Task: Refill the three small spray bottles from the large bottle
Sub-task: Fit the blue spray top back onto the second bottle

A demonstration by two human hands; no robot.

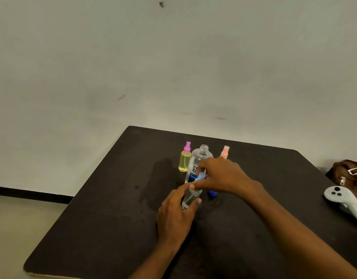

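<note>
Head view: a dark tabletop point(113, 228) against a pale wall. Near the far edge, the big bottle point(197, 158), clear, upright, cap off, neck open. Just left of it, a yellow bottle point(184, 161) with a pink sprayer on. Just right, behind the right hand, a pink sprayer top point(224, 152) — bottle under it hidden. Small blue cap point(212, 192) on the tabletop under the right wrist. Off to the right, a grey controller point(342, 200) and a brown bag point(348, 170), well apart from the bottles.

In front of the big bottle, a small clear bottle point(190, 198), standing near the middle of the tabletop. Left hand point(176, 216) wrapped around its body, thumb on one side, fingers on the other — grip pressed shut on it. Right hand point(221, 176) above, fingertips pinching the blue sprayer point(200, 176) at the bottle's top. On or off — cannot tell, probably being twisted.

Small bottle: likely light, thin plastic, smooth, maybe wet and slippery. Easy to tip, so best held low around the body, not squeezed hard. Sprayer: best held by its collar. Big bottle: heavier, sloshy, open — best taken around the middle with the whole hand.
</note>
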